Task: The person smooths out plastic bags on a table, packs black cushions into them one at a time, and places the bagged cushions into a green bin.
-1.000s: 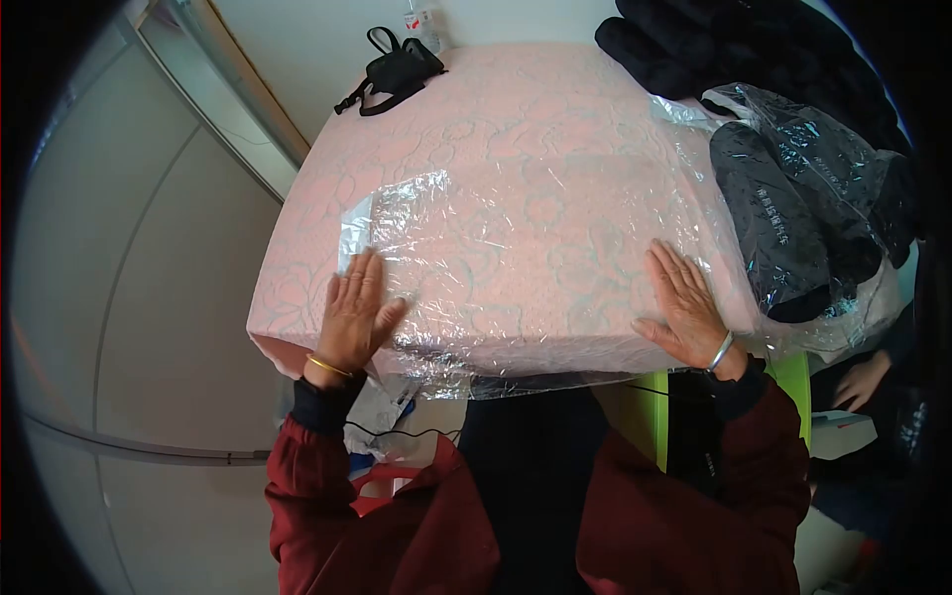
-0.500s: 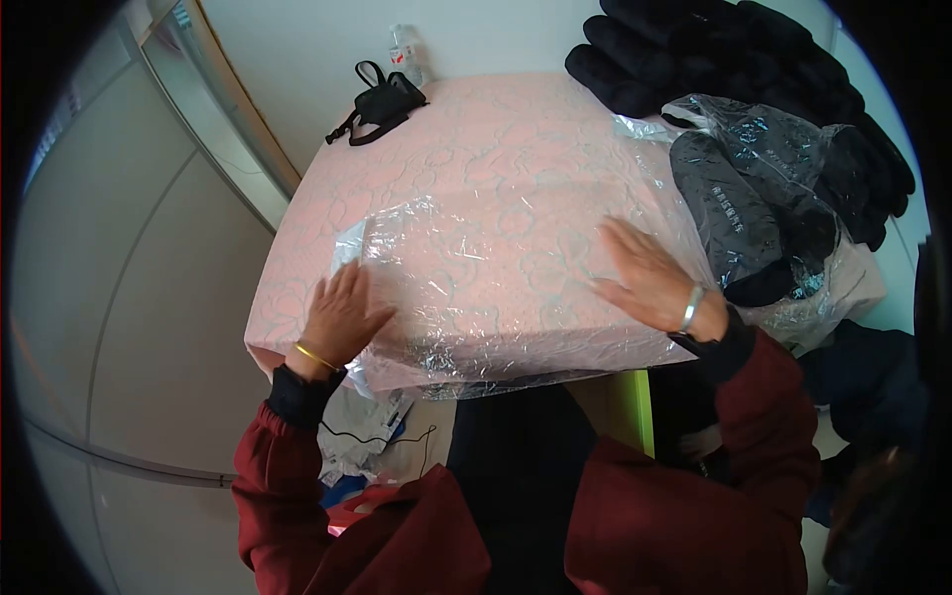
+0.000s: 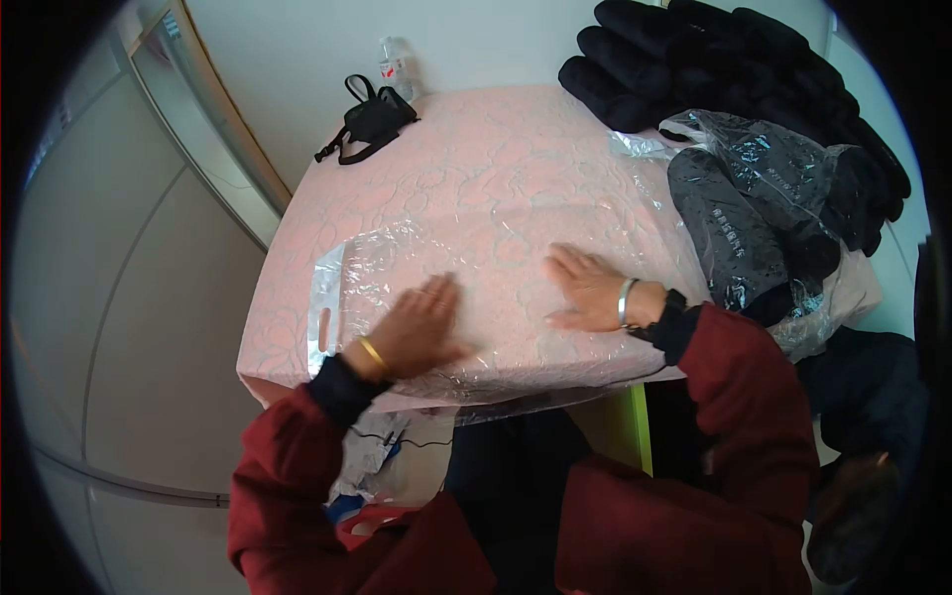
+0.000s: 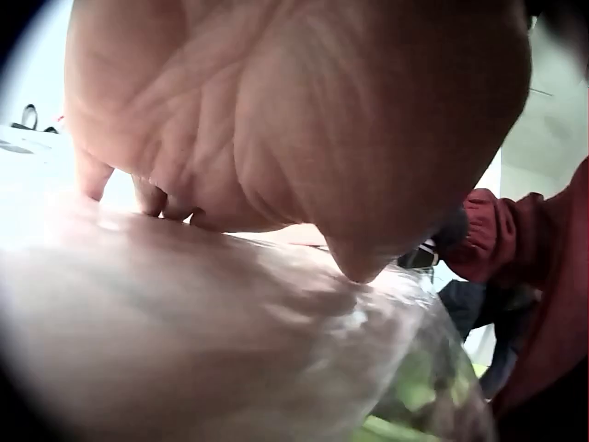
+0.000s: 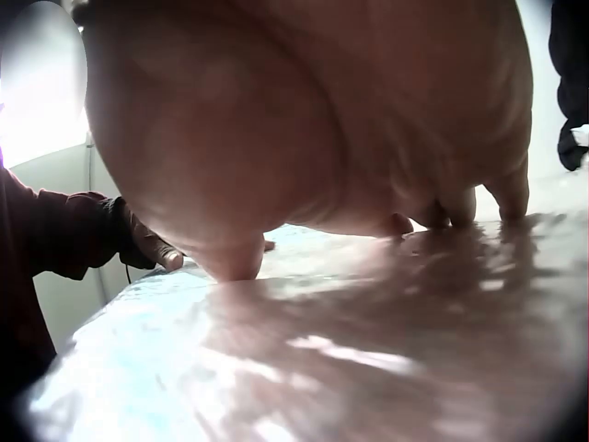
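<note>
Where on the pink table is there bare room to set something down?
Bare pink table lies between the black pouch and the dark gloves, beyond the clear plastic bag. The near edge is taken: left hand and right hand press the bag flat. The right side is crowded with bagged gloves.

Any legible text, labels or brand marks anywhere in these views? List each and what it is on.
Nothing can be read.
Bagged dark garment: a line of light characters, too small and blurred to read.
Bottle: a label with red on it, unreadable.
Clear plastic bag: no print visible.
</note>
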{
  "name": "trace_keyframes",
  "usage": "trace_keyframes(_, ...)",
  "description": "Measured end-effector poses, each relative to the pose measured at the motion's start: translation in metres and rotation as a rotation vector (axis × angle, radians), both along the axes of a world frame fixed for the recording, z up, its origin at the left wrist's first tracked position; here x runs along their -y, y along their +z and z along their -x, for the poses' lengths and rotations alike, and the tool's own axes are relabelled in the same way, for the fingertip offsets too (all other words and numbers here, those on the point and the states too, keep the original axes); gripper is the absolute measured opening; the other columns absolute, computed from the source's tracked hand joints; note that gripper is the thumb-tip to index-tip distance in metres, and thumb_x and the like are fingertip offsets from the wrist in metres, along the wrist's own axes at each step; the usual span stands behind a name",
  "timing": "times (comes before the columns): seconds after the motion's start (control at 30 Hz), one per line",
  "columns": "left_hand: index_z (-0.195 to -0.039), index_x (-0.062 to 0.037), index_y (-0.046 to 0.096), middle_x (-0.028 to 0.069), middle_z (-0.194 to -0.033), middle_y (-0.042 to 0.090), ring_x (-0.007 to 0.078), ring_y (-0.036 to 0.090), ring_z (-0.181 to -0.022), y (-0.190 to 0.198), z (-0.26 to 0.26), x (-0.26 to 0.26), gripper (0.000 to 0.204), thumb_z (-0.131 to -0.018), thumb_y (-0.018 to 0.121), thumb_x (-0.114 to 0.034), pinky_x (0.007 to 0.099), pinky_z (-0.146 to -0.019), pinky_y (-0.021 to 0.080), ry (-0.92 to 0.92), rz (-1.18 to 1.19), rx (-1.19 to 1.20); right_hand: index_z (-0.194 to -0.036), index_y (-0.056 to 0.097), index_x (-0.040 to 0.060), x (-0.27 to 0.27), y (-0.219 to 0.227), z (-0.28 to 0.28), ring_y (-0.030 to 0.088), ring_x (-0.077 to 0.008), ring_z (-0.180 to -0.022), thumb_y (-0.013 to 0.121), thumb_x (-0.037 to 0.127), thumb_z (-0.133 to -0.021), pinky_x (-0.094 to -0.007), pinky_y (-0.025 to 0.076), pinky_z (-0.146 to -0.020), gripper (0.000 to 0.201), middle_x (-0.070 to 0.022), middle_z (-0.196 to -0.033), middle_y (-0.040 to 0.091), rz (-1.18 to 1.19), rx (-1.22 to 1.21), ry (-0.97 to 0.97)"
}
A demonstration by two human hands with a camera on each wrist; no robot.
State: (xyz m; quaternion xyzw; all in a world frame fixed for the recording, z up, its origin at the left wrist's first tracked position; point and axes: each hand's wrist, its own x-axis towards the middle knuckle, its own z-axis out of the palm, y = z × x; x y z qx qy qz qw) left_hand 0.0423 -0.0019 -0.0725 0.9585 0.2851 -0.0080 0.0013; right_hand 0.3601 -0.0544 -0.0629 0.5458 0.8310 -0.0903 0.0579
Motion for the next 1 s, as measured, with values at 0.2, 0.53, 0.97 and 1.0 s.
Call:
trace_keyframes(0.2, -0.144, 0.0117, 0.034, 0.0348, -0.148, 0.034, 0.0450, 0.034, -0.141, 0.008, 0.110, -0.057, 0.096, -0.088, 0.058, -0.063, 0.0458, -0.117, 0.029, 0.448, 0.064, 0.004, -0.146, 0.023, -0.0150, 0.001, 0.000, -0.057, 0.017, -0.0444, -0.147, 0.053, 0.055, -0.093, -0.0445, 0.019, -0.121, 0.093, -0.0364, -0.155, 0.017, -0.003, 0.016, -0.115)
trace_keyframes(0.53, -0.145, 0.0120, 0.032, 0.0324, -0.151, 0.032, 0.0437, 0.033, -0.141, 0.035, -0.026, -0.035, 0.095, -0.088, 0.063, -0.058, 0.0459, -0.117, 0.029, -0.023, -0.062, 0.140, -0.145, 0.033, -0.0095, -0.054, 0.014, 0.016, 0.027, -0.0421, -0.144, 0.055, 0.046, -0.093, -0.0499, 0.026, -0.116, 0.079, -0.0291, -0.154, 0.028, -0.129, -0.028, 0.017)
trace_keyframes(0.97, -0.150, 0.0084, 0.024, 0.0284, -0.159, 0.019, 0.0411, 0.023, -0.148, 0.013, 0.008, -0.086, 0.099, -0.091, 0.049, -0.067, 0.0501, -0.119, 0.022, 0.194, 0.079, -0.110, -0.154, 0.017, -0.0036, -0.079, 0.013, -0.038, 0.011, -0.0345, -0.151, 0.046, 0.056, -0.096, -0.0522, 0.018, -0.120, 0.088, -0.0203, -0.163, 0.013, 0.065, 0.080, -0.276)
trace_keyframes(1.0, -0.151, 0.0075, 0.024, 0.0275, -0.159, 0.021, 0.0401, 0.022, -0.148, 0.010, 0.022, -0.093, 0.102, -0.089, 0.047, -0.071, 0.0510, -0.119, 0.021, 0.263, 0.087, -0.097, -0.154, 0.017, -0.0034, -0.084, 0.008, -0.047, 0.012, -0.0347, -0.151, 0.046, 0.056, -0.096, -0.0502, 0.018, -0.120, 0.088, -0.0203, -0.163, 0.014, 0.043, 0.088, -0.297)
